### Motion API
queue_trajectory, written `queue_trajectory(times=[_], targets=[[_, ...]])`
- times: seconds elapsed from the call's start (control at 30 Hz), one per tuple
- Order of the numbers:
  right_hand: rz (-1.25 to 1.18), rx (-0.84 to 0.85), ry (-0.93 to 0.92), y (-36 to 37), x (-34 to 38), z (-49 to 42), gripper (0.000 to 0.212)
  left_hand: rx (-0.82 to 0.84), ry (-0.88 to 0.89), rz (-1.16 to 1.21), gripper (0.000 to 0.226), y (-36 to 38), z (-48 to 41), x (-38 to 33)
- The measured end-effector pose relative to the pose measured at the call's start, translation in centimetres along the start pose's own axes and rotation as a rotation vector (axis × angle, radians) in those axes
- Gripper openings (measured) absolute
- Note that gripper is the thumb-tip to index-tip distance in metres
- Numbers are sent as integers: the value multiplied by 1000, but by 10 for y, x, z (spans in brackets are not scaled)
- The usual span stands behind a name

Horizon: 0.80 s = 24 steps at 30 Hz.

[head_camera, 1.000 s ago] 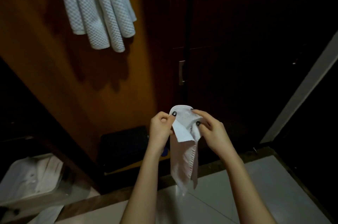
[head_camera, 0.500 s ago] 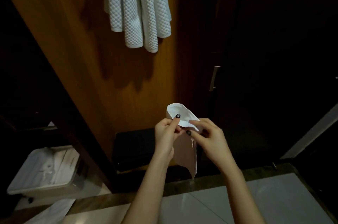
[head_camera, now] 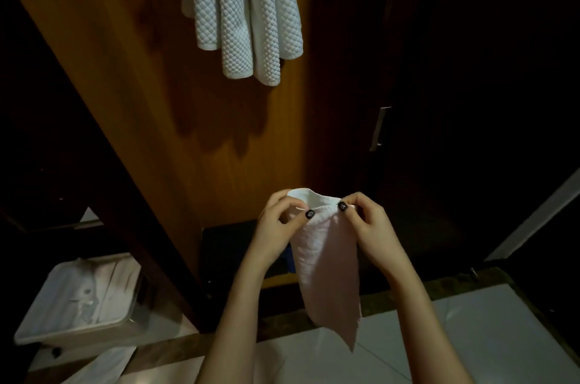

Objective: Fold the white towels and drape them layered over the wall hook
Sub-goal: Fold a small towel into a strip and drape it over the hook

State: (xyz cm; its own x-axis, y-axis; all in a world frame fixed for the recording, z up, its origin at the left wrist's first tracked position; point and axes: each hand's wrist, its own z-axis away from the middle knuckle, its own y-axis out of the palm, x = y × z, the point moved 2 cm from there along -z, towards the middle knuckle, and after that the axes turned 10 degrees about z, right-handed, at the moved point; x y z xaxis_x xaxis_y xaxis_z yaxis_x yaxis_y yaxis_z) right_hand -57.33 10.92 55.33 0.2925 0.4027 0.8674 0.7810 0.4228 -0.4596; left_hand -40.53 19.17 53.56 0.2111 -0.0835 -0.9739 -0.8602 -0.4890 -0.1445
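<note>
Midway L hand (head_camera: 276, 228) / R hand (head_camera: 372, 226): towel (head_camera: 329, 267)

At 12 o'clock the hanging white towels (head_camera: 244, 13) run off the top edge, their upper ends unseen. Both forearms are cut by the bottom edge. The pinching left hand (head_camera: 276, 226) and right hand (head_camera: 370, 226) cover the top corners of the small towel (head_camera: 329, 264), which hides part of a dark box (head_camera: 229, 251). At 8 o'clock, the pale contents of a bin (head_camera: 94, 333) are too blurred to identify.
</note>
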Motion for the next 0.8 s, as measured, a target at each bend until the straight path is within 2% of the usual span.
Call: queue_trajectory(times=[0.13,0.27,0.43,0.7,0.8], targets=[[32,-20,9,-7,-4,2,16,67,-47,5,20,1,-1,10],[73,-83,18,-17,-8,5,15,66,1,78,22,-2,1,9],[161,-151,16,-17,-5,12,15,-41,38,199,31,-4,2,-3],[165,-93,-45,-19,10,17,15,-179,159,137,25,-14,10,-18],[195,-151,-82,-15,15,20,15,-207,161,126,27,-20,15,-22]])
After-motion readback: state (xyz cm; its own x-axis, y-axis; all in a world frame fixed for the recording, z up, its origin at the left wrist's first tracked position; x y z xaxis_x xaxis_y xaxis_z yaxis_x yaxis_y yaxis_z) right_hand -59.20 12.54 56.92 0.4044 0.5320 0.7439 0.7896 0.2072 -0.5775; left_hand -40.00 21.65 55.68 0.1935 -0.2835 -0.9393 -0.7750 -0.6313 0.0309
